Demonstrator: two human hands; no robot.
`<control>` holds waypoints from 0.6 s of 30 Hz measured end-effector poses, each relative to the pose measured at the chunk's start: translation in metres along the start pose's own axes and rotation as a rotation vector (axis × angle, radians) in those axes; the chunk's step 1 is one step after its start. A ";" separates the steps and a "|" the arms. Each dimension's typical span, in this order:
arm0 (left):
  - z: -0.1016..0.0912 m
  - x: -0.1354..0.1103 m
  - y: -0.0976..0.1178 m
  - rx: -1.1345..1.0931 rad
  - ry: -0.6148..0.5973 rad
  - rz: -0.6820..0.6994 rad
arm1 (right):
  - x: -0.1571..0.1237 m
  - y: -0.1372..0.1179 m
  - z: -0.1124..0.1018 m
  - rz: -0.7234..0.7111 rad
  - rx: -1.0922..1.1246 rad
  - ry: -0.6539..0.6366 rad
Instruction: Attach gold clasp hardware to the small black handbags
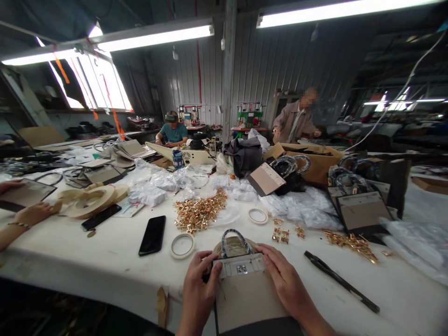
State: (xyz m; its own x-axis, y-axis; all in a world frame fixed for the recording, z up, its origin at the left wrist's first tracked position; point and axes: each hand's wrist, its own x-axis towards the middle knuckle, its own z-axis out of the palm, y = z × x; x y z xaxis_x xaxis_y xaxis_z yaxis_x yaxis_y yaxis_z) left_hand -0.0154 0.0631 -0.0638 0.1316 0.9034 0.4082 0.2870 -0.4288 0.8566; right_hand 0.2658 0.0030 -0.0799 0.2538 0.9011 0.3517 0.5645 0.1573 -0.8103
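Note:
A small beige handbag with a dark braided handle and a metal clasp lies flat on the white table right in front of me. My left hand grips its upper left edge, thumb on the flap near the clasp. My right hand lies on the bag's upper right side, fingers curled over the flap. A pile of gold metal fittings sits beyond the bag.
Two tape rolls and a black phone lie to the left, a dark tool to the right. More gold parts, plastic bags and finished handbags crowd the far side. Another person's hands work at left; two people are farther back.

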 end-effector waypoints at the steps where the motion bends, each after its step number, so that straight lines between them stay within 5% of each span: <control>1: 0.000 -0.001 -0.001 -0.004 -0.001 -0.002 | 0.000 0.001 0.000 0.001 -0.009 -0.003; 11: 0.005 -0.006 -0.012 0.004 -0.001 0.010 | 0.026 -0.003 -0.024 -0.120 -0.234 -0.056; 15: 0.011 -0.009 -0.018 0.012 0.031 0.019 | 0.097 -0.043 -0.036 -0.257 -0.329 -0.063; 18: 0.019 -0.011 -0.028 0.051 0.066 0.071 | 0.178 -0.079 -0.010 -0.346 -0.368 -0.130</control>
State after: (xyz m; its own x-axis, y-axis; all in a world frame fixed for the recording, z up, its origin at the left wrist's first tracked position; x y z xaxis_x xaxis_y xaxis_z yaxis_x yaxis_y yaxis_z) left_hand -0.0069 0.0650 -0.0979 0.0908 0.8676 0.4888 0.3271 -0.4896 0.8083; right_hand 0.2738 0.1474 0.0518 -0.0829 0.8680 0.4895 0.8425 0.3234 -0.4308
